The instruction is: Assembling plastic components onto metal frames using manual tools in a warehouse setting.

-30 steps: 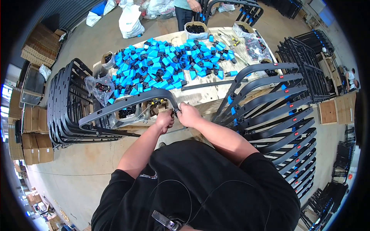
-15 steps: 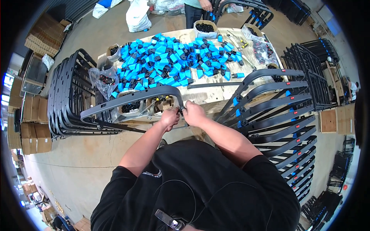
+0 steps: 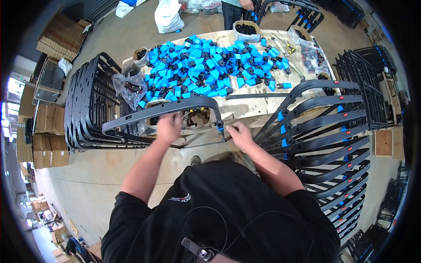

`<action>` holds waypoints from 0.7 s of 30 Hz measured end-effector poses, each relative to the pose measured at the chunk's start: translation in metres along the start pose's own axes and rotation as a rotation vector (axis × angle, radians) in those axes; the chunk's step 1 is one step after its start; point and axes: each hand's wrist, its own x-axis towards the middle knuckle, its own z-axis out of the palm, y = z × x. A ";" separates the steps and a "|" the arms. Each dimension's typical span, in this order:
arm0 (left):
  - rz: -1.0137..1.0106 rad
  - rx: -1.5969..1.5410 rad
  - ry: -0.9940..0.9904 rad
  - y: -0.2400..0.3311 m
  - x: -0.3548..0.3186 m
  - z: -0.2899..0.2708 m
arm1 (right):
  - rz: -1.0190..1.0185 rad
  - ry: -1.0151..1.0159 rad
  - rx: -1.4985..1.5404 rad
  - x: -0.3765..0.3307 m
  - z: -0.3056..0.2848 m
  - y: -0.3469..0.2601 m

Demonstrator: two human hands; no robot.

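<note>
A black bent-tube frame (image 3: 171, 106) stands in front of me along the near edge of the table. Around its right upright sits a small blue and black piece (image 3: 220, 127). Just right of that upright is my right hand (image 3: 240, 137), fingers closed, with something small and dark at the fingertips that I cannot make out. My left hand (image 3: 169, 128) is behind the frame's top bar, over a box of black parts (image 3: 154, 119); motion smears its fingers. Beside it stands an open carton (image 3: 197, 118) with a yellow-tipped item in it.
A large pile of blue and black clips (image 3: 206, 65) covers much of the wooden table (image 3: 258, 102). Black frames stand stacked at left (image 3: 83, 105) and right (image 3: 326, 153). A flat black bar (image 3: 263, 95) lies near the front edge. Across the table stands a person (image 3: 234, 13).
My hands have parted at the upright. The left went left to the parts box, the right slightly right. The blue piece on the upright now shows. The whole view shifted a little.
</note>
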 end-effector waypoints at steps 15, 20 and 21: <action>0.000 0.369 -0.263 -0.164 0.045 -0.010 | 0.695 0.156 -0.111 -0.142 0.039 0.069; 0.036 -0.409 -0.218 -0.166 -0.015 -0.045 | 0.544 0.058 0.406 -0.153 0.156 0.011; -0.092 -0.739 -0.427 -0.152 -0.031 -0.060 | 0.501 -0.057 0.593 -0.149 0.183 -0.009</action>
